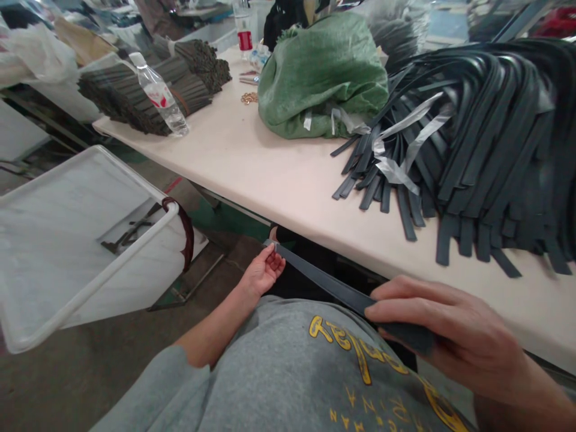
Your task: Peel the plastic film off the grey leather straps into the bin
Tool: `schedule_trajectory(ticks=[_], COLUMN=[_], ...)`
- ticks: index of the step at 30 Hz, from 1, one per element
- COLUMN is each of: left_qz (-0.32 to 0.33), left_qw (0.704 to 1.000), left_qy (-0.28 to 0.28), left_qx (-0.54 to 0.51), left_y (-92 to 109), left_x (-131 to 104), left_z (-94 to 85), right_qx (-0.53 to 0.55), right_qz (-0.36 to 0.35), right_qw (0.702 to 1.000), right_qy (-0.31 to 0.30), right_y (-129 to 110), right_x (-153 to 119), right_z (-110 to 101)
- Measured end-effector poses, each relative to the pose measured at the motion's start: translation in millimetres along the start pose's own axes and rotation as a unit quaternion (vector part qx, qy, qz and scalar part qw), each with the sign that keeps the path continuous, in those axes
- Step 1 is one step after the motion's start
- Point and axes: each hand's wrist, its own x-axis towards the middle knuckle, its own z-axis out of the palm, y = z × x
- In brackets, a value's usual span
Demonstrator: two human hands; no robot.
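Observation:
A dark grey strap (321,281) is stretched between my two hands, below the table's front edge and close to my shirt. My left hand (264,268) pinches its far end between thumb and fingers. Nearer the camera, my right hand (454,327) grips the other part, thumb on top, and the strap's tail passes under the palm. A large heap of similar dark straps (490,150) lies on the right of the table, their cut ends hanging toward me. Pale plastic strips (405,144) lie across that heap.
The pale table (225,157) runs diagonally ahead. On it are a green sack (321,78), a tilted water bottle (159,96), bundled dark strips (135,99), a gold chain (249,98) and another bottle (243,30). A white bin (85,300) holding a few dark strips stands at left.

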Motion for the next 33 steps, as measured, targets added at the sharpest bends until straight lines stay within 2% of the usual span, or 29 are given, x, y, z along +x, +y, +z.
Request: schedule_trajectory(ticks=[4, 10, 15, 18, 20, 22, 24, 26, 28, 30, 33], left_qz=[-0.023, -0.057, -0.072, -0.088, -0.093, -0.051, 0.03, 0.109, 0.178, 0.245, 0.33], left_qw=[1.0, 0.997, 0.99, 0.983, 0.983, 0.994, 0.998, 0.991, 0.979, 0.964, 0.944], left_qy=[-0.008, -0.036, -0.099, -0.155, -0.158, -0.096, -0.01, 0.041, 0.051, 0.049, -0.021], left_qx=[0.007, 0.037, 0.072, 0.036, 0.002, -0.026, -0.049, -0.069, -0.084, -0.093, -0.006], left_y=[-1.3, -5.4, -14.6, -17.3, -12.5, 0.6, 21.5, 46.3, 68.3, 81.0, 76.9], left_x=[-7.7, -20.2, -32.6, -31.8, -21.9, -5.3, 12.7, 25.6, 29.0, 23.2, 5.9], left_z=[0.3, 2.6, 2.7, -0.1, -3.2, -7.0, -10.8, -14.0, -15.2, -13.3, -4.9], right_qx=[-0.033, -0.016, -0.009, 0.002, 0.027, 0.072, 0.115, 0.15, 0.171, 0.187, 0.227], right_qz=[-0.01, -0.011, -0.005, 0.039, 0.071, 0.092, 0.115, 0.141, 0.168, 0.194, 0.213], right_qw=[0.998, 0.999, 0.999, 0.999, 0.997, 0.993, 0.986, 0.977, 0.97, 0.962, 0.95], right_qy=[0.044, 0.039, 0.042, 0.024, 0.009, -0.016, -0.044, -0.054, -0.051, -0.039, 0.012], right_y=[11.1, 52.1, 81.1, 83.4, 76.9, 67.1, 58.3, 53.6, 53.8, 57.1, 63.4], right_x=[11.6, 47.0, 65.1, 64.4, 57.2, 43.6, 24.8, 4.5, -12.1, -20.8, -16.7], right_z=[13.9, 64.7, 101.7, 105.5, 95.8, 78.6, 59.6, 45.2, 39.4, 42.0, 52.2])
